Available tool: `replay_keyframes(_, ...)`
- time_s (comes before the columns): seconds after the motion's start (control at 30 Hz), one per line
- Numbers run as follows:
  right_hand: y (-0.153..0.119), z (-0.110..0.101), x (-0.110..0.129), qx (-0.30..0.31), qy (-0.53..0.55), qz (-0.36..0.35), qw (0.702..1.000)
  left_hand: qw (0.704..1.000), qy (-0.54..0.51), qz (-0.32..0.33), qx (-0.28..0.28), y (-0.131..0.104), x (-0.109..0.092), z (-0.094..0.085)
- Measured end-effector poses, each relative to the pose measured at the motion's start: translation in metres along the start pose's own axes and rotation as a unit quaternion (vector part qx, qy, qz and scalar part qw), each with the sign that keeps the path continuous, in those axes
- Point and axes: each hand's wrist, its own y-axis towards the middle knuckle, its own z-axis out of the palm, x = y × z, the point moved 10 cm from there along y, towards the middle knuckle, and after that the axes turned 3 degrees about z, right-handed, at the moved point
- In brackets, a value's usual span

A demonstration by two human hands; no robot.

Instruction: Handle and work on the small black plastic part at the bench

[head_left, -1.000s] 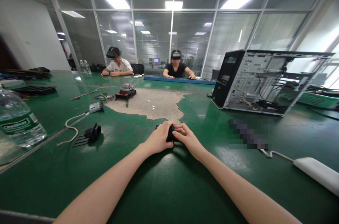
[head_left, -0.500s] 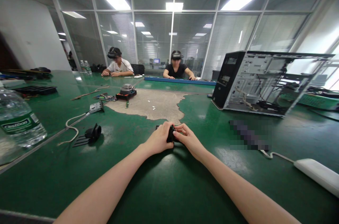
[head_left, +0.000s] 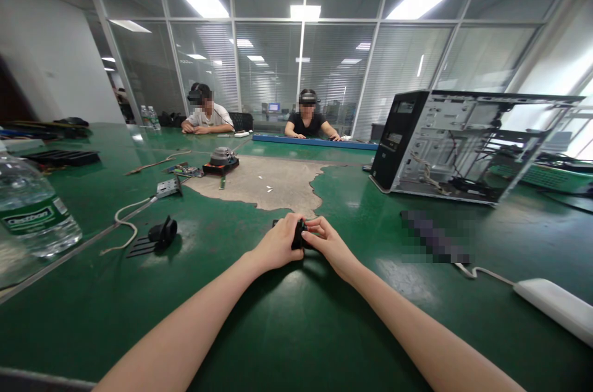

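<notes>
Both hands meet at the middle of the green table (head_left: 296, 318), around a small black part (head_left: 298, 237). My left hand (head_left: 278, 237) is wrapped over it from the left, and a bit of black shows past its far side. From the right, the fingertips and thumb of my right hand (head_left: 327, 241) pinch at the part's near edge. Most of the part is hidden by the fingers, so its kind cannot be told. To the left lies a black plastic piece with a round end and long prongs (head_left: 162, 233).
An opened computer case (head_left: 403, 139) stands at the right, near a white power strip (head_left: 553, 302). A water bottle (head_left: 34, 213) is at the left. Beyond a bare patch (head_left: 273, 176) sits a heatsink fan (head_left: 222, 160). Two people (head_left: 308, 120) sit across the table.
My hands stay in nearly the same place, with only a slight shift of the right fingers on the black part. Across the table, one person's hands have moved a little.
</notes>
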Motion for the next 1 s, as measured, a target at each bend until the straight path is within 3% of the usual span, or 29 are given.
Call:
replay_keyframes(0.17,0.003,-0.005,-0.005,-0.024,-0.029,0.008,0.999,1.0,0.001,-0.002,0.001,0.0,0.002,0.0)
replay_keyframes(0.33,0.0,0.003,-0.001,0.015,-0.008,0.005,1.0,1.0,-0.003,-0.006,0.003,-0.001,0.001,0.0)
replay_keyframes(0.47,-0.002,0.001,0.002,0.0,-0.006,-0.007,1.0,1.0,-0.003,-0.004,0.004,-0.001,0.0,-0.001)
replay_keyframes(0.7,0.005,-0.005,-0.012,-0.018,-0.003,0.015,1.0,1.0,-0.009,-0.003,-0.001,0.0,0.0,-0.001)
replay_keyframes(1.0,-0.003,0.0,0.003,0.007,-0.004,-0.014,1.0,1.0,0.01,-0.002,0.008,0.0,0.0,-0.001)
